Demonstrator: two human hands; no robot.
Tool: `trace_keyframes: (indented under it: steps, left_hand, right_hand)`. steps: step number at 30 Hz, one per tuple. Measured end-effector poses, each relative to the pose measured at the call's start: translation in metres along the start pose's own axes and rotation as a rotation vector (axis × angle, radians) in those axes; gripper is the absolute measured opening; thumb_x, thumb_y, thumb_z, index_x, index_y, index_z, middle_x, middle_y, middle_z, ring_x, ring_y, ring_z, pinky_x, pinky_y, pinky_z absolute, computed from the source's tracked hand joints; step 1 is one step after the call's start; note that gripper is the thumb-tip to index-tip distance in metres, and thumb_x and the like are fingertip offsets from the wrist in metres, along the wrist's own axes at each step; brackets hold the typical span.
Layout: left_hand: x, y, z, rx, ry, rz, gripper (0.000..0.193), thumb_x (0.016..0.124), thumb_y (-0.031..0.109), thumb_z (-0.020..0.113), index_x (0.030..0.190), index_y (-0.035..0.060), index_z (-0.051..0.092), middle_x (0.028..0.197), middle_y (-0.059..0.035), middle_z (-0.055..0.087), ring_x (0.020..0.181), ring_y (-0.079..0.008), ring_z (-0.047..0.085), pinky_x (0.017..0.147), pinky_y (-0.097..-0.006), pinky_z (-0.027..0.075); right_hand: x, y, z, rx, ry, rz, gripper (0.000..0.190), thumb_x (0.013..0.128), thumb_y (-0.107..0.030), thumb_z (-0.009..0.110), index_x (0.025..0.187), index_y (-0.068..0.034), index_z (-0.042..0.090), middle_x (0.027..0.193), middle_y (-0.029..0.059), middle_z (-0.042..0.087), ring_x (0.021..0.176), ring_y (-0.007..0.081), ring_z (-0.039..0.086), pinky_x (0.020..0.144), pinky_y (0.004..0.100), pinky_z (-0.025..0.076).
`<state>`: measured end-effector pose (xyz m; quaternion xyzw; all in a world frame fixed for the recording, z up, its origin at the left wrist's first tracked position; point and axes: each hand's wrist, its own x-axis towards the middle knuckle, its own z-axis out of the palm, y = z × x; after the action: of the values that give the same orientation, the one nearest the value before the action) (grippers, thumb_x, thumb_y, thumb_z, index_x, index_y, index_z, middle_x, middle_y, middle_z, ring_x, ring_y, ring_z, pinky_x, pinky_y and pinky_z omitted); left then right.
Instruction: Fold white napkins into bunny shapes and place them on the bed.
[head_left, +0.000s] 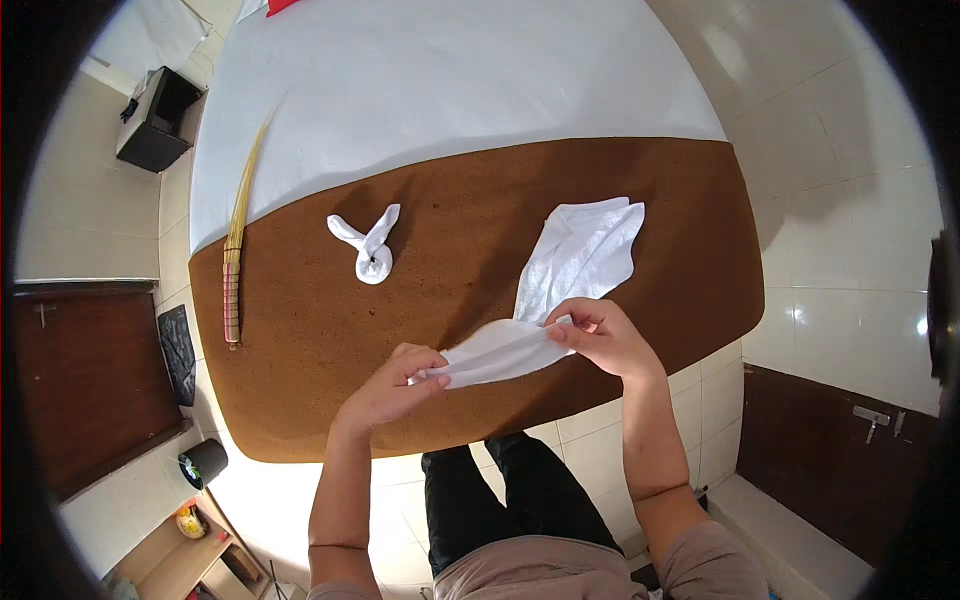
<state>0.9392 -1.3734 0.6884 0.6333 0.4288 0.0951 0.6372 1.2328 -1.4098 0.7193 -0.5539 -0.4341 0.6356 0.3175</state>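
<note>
A white cloth (504, 355), likely a small towel, is stretched between my two hands above the near part of the bed. My left hand (397, 382) pinches one end between thumb and fingers. At the other end, my right hand (604, 336) grips a gathered edge. Behind my right hand, another stretch of white cloth (581, 247) spreads over the brown blanket (420, 322); whether it joins the held part cannot be told. Farther off to the left lies a white cloth (373, 255) shaped with a round body and two long ears.
A stick broom (234, 281) lies along the bed's left side. White sheet (465, 82) covers the far part. Beyond the left edge are a black-and-white box-like object (159, 120), a dark mat (177, 356) and a black bin (203, 463). Dark doors (97, 382) (817, 450) stand on both sides.
</note>
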Motion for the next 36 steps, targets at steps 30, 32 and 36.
trace_keyframes:
  steps: [30, 32, 36]
  left_hand:
    - [-0.025, -0.17, 0.05, 0.819, 0.544, 0.087, 0.018, 0.071, 0.004, 0.065, 0.087, 0.0109, 0.062, 0.094, -0.0039, 0.058, 0.098, -0.0263, 0.05, 0.089, -0.042, 0.037]
    - [-0.026, -0.18, 0.055, 0.808, 0.558, 0.076, 0.016, 0.072, 0.005, 0.065, 0.087, 0.0106, 0.061, 0.094, -0.004, 0.058, 0.099, -0.0264, 0.05, 0.089, -0.0421, 0.037]
    - [-0.026, -0.184, 0.058, 0.776, 0.58, 0.041, 0.013, 0.074, 0.008, 0.065, 0.086, 0.01, 0.061, 0.094, -0.0043, 0.058, 0.101, -0.0265, 0.05, 0.091, -0.042, 0.036]
  right_hand:
    - [-0.006, 0.179, 0.037, -0.568, 0.332, -0.368, 0.015, 0.069, 0.002, 0.065, 0.078, -0.006, 0.055, 0.08, 0.0069, 0.06, 0.077, 0.0252, 0.058, 0.07, 0.0351, 0.046]
    - [-0.008, 0.191, 0.041, -0.567, 0.351, -0.311, 0.013, 0.071, -0.001, 0.065, 0.079, -0.006, 0.055, 0.081, 0.0071, 0.061, 0.08, 0.027, 0.059, 0.074, 0.0375, 0.045]
    - [-0.009, 0.191, 0.043, -0.591, 0.349, -0.352, 0.013, 0.07, -0.002, 0.066, 0.079, -0.007, 0.057, 0.081, 0.0063, 0.061, 0.081, 0.0269, 0.058, 0.075, 0.0373, 0.045]
